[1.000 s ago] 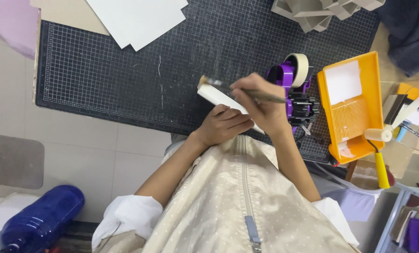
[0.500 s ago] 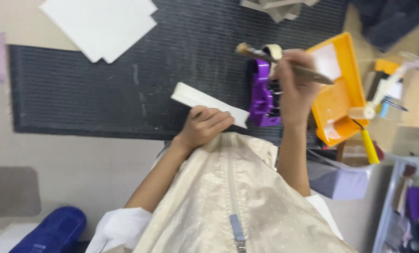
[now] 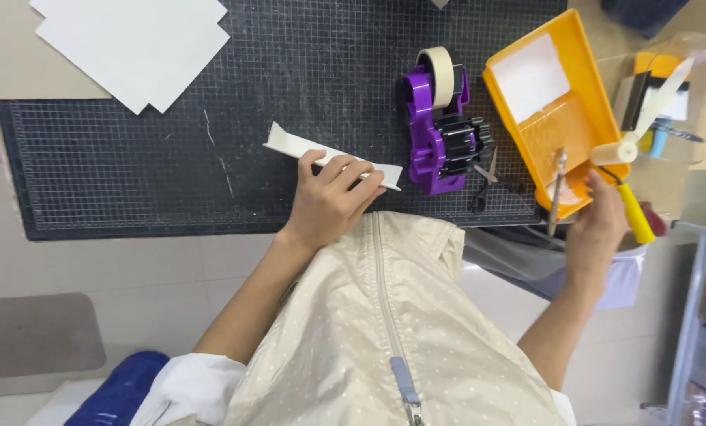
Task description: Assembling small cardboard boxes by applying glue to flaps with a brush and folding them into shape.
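White strip of card [image 3: 333, 155] pinned flat to the dark gridded cutting mat [image 3: 132, 181] under the left hand [image 3: 329, 201]. Pressed down with fingers spread and slightly curled, palm low; gripped nothing, only bore on the right half of the strip, leaving its other end bare to the left of the hand.

Reached out to the side with the right hand [image 3: 597, 229]. Pinched the lower end of a thin brush [image 3: 556, 193] in closed fingers, with the bristle end resting inside the near corner of the yellow tray [image 3: 504, 102], just above the hand.

Judged as the step in hand: tending the brush at the tray while holding the strip in place. Judged as called for next: a firm hold on the strip and a steady carry of the brush across the purple tape dispenser [image 3: 432, 134] standing between the hands.

Noted a small roller [image 3: 615, 152] with a yellow handle just beside the right hand, untouched.
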